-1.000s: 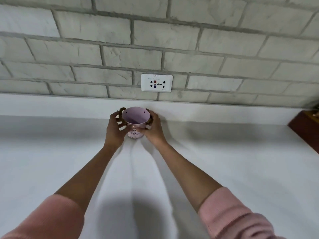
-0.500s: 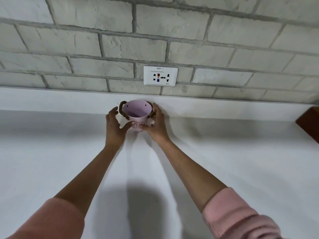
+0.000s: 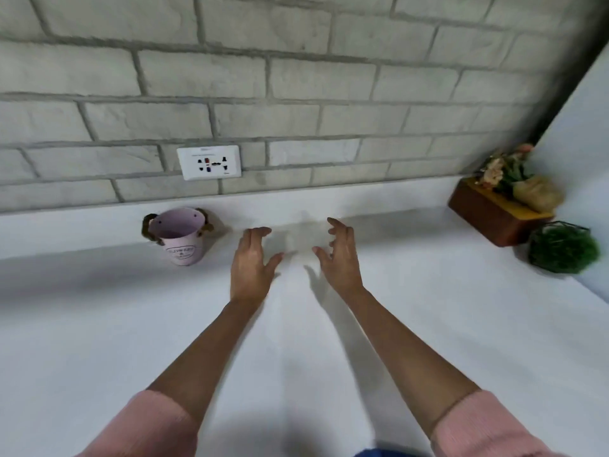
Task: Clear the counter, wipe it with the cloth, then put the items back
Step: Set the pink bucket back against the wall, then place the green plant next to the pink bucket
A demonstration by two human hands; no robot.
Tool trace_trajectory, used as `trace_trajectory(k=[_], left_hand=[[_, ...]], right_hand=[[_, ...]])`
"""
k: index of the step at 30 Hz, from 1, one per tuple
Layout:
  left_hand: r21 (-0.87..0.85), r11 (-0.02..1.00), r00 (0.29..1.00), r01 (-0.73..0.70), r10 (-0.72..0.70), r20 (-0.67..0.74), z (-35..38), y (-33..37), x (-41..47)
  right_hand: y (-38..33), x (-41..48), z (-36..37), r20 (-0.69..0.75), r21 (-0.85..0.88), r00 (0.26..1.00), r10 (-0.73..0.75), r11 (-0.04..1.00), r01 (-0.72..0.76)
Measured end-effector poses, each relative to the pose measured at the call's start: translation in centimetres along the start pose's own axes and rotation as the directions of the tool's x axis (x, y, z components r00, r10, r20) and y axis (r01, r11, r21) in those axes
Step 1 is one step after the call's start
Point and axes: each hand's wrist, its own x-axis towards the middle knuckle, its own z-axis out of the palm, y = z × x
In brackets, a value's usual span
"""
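Pink pail (image 3: 183, 239) stands upright on the counter (image 3: 99, 324), left hand (image 3: 252, 265) and right hand (image 3: 339, 258) (both apart from it) loosely spread.

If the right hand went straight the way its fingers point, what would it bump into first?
Probably the low white ledge at the back of the counter, under the brick wall. Nothing stands between it and the open right hand, though depth is hard to judge.

Bucket (image 3: 180, 236) left, planter (image 3: 494, 216) right.
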Motion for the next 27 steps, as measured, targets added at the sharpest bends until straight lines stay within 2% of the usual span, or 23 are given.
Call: trace_trajectory(k=[5, 13, 18, 22, 27], left_hand=[[-0.069, 0.995, 0.978, -0.066, 0.078, 0.193, 9.0, 8.0, -0.3], [-0.244, 0.969, 0.870, -0.050, 0.162, 0.465, 24.6, 20.4, -2.5], [-0.326, 0.945, 0.811, 0.001, 0.190, 0.553, 33.1, 26.2, -1.9], [-0.355, 0.929, 0.813, 0.106, 0.124, 0.569, 38.9, 29.8, -0.2], [-0.391, 0.895, 0.785, 0.215, 0.080, 0.615, 44.3, 32.5, 2.1]], right_hand=[[6.5, -2.2, -11.8, -0.193, -0.174, 0.978, 0.074, 0.979, -0.108], [17.1, -4.5, -28.1, -0.393, -0.209, 0.893, 0.221, 0.924, -0.321], [22.6, -4.1, -36.0, -0.433, -0.219, 0.849, 0.303, 0.878, -0.425], [26.5, -2.4, -40.0, -0.409, -0.188, 0.854, 0.320, 0.887, -0.423], [29.7, -0.1, -41.3, -0.387, -0.147, 0.872, 0.299, 0.914, -0.378]])
